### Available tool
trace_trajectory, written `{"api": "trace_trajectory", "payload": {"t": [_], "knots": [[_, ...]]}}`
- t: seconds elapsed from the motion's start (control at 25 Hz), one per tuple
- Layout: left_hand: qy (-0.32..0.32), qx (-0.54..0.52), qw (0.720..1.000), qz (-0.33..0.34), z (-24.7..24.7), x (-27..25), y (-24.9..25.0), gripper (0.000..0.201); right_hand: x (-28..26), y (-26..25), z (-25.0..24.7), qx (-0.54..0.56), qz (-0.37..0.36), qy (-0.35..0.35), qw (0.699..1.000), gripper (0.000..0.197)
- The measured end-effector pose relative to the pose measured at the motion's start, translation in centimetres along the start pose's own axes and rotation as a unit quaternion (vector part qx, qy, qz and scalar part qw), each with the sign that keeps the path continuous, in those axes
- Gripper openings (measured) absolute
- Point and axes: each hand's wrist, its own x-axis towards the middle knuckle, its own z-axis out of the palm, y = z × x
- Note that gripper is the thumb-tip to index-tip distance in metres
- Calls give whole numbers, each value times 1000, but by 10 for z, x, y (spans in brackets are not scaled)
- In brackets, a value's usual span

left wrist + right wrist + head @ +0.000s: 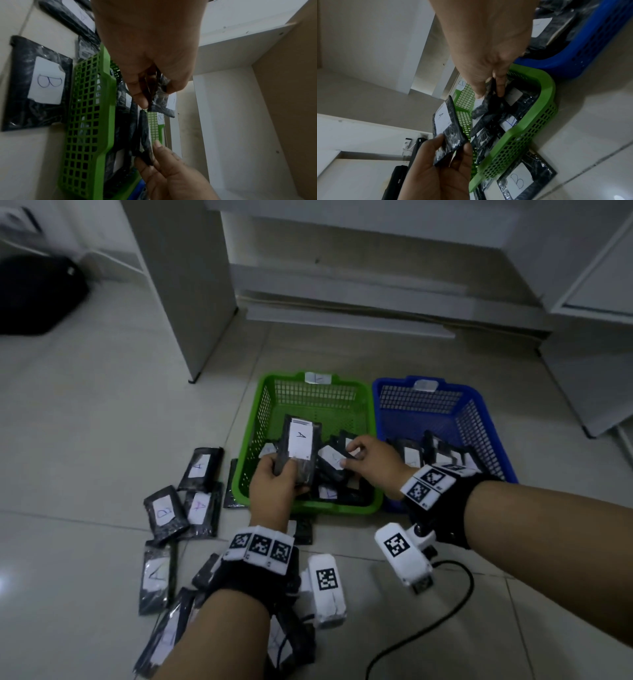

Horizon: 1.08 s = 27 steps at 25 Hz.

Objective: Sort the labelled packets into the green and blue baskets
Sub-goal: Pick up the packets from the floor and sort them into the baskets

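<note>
Left hand [274,484] grip holding A packet [300,451] upright, right hand [373,462] pinching packet [331,457] over green basket [371,419]

Black bag [37,294] sits far left on the tiled floor [102,412], white cabinet [191,285] beyond, black cable [421,635] curling near right.

1. The left hand [274,484] is raised over the near left corner of the green basket [371,446], fingers and thumb curled round the lower end of an "A" packet [300,448] held upright.
2. The right hand [371,462] reaches in over the basket's near right side, fingertips pinching a packet [330,457] inside.
3. Both forearms come in from the basket's near side.
</note>
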Motion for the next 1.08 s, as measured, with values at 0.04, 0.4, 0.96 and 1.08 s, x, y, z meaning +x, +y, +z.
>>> {"api": "trace_trajectory", "payload": {"t": [0.04,0.4,0.96,1.08], "knots": [[-9,-1,1000,1,3,2,0,11,0,-1,-5,-14,-1,-8,1000,28],[-143,99,985,16,64,2,-16,17,-48,54,-83,-283,-39,-80,955,29],[-198,435,834,276,142,-9,-47,33,-79,155,-49,-74,-89,11,993,17],[-169,467,804,328,125,-11,-46,26,-83,158,-49,-69,-101,15,992,24]]}}
